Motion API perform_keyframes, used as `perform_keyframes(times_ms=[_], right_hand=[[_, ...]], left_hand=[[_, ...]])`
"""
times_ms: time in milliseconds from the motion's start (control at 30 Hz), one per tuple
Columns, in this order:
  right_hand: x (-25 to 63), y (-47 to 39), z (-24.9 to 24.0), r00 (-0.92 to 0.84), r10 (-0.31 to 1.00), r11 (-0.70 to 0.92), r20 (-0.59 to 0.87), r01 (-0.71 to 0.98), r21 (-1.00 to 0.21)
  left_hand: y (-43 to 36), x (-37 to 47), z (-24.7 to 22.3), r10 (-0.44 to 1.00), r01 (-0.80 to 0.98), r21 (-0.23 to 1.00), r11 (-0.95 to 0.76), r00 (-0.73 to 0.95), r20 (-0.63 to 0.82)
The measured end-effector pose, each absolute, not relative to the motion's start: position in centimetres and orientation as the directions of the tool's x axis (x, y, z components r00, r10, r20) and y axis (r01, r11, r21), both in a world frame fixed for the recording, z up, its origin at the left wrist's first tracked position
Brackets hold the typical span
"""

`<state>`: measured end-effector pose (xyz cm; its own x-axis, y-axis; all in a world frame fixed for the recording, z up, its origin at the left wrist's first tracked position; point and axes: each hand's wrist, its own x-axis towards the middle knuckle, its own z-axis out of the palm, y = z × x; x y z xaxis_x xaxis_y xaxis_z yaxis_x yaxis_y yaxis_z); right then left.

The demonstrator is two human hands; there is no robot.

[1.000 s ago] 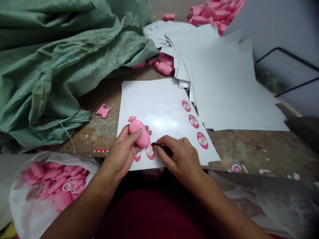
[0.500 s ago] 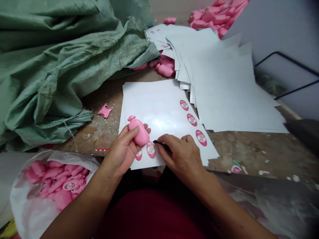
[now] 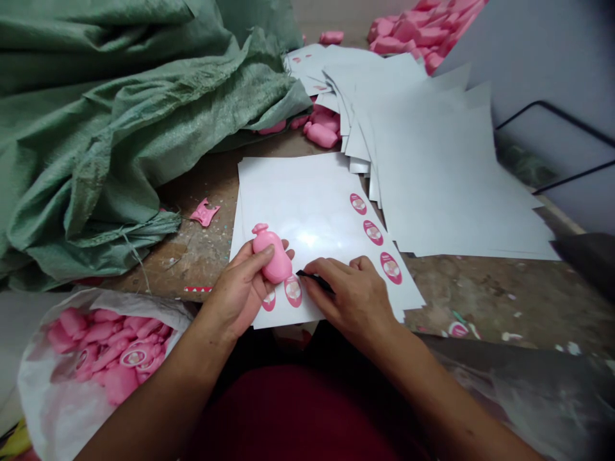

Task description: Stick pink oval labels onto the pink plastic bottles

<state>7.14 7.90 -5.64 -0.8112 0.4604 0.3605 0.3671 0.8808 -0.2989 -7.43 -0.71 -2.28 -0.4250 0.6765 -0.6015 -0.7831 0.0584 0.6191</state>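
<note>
A: Left hand [image 3: 244, 291] first. What has it got?

B: A glossy pink, bottle-shaped plastic piece [image 3: 272, 257] with a knobbed neck. Thumb laid over its face, the other fingers wrapped behind, tips showing past the far side. Position: over the near left part of a smooth white rectangular sheet [image 3: 307, 192].

A: Right hand [image 3: 358, 291]?

B: Thumb and forefinger pinched together on a slim black tool [image 3: 316, 279], remaining fingers curled in. Type of tool: can't tell from here.

A: Which relation matters most?

B: Tool tip to the pink-and-white printed oval sticker [image 3: 293, 292]. That oval lies between the hands, close to the sheet's near edge. The tip sits just off its upper right rim — whether it touches the sheet, I can't tell.

A: Axes?

B: Oval: long axis roughly away from the wearer. Tool: crosswise to it, reaching in from the right, pointing left and slightly away. Pink piece: neck toward far left, rounded base right by the oval's upper left edge.

A: Nearer hand?

B: Right, narrowly. The left's lower fingers are closer to a second pink-and-white oval [image 3: 269, 301], partly covered beside the first.
</note>
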Motion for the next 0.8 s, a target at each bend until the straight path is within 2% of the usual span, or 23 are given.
perform_keyframes(times_ms=[100,233,300,400,467,533,600,667,733,800], right_hand=[[7.0,8.2,-5.5,-0.818,0.483,0.853,0.313,0.360,-0.377],[7.1,8.5,-5.0,-0.831,0.527,0.757,0.177,0.364,-0.543],[7.3,8.5,-4.8,-0.815,0.562,0.724,0.140,0.403,-0.559],[7.6,8.0,-4.4,-0.779,0.615,0.715,0.122,0.485,-0.504],[7.9,7.4,-3.8,-0.812,0.579,0.720,0.066,0.472,-0.508],[8.5,6.8,-2.9,-0.856,0.516,0.675,-0.032,0.430,-0.599],[9.2,6.5,-1.9,-0.875,0.465,0.521,-0.133,0.392,-0.759],[9.9,6.6,-1.2,-0.872,0.448,0.271,-0.200,0.345,-0.899],[10.2,6.9,-1.0,-0.827,0.518,0.039,-0.221,0.281,-0.959],[10.0,7.3,-1.1,-0.724,0.655,-0.070,-0.218,0.229,-0.971]], left_hand=[[-0.7,-7.4,-2.2,0.673,-0.780,0.623,0.064,-0.428,-0.604],[-0.9,-7.4,-2.2,0.676,-0.788,0.613,0.051,-0.425,-0.603],[-0.9,-7.5,-2.3,0.673,-0.800,0.599,0.031,-0.426,-0.604],[-0.8,-7.7,-2.5,0.669,-0.816,0.578,0.008,-0.425,-0.609],[-0.8,-7.7,-2.5,0.669,-0.821,0.570,-0.004,-0.426,-0.609],[-0.7,-7.7,-2.5,0.666,-0.822,0.569,-0.009,-0.429,-0.610],[-0.7,-7.7,-2.5,0.663,-0.820,0.573,-0.007,-0.432,-0.611],[-0.8,-7.7,-2.4,0.671,-0.814,0.581,0.005,-0.428,-0.605],[-0.8,-7.7,-2.4,0.686,-0.799,0.601,0.016,-0.428,-0.588],[-0.8,-7.6,-2.3,0.693,-0.769,0.638,0.034,-0.442,-0.569]])
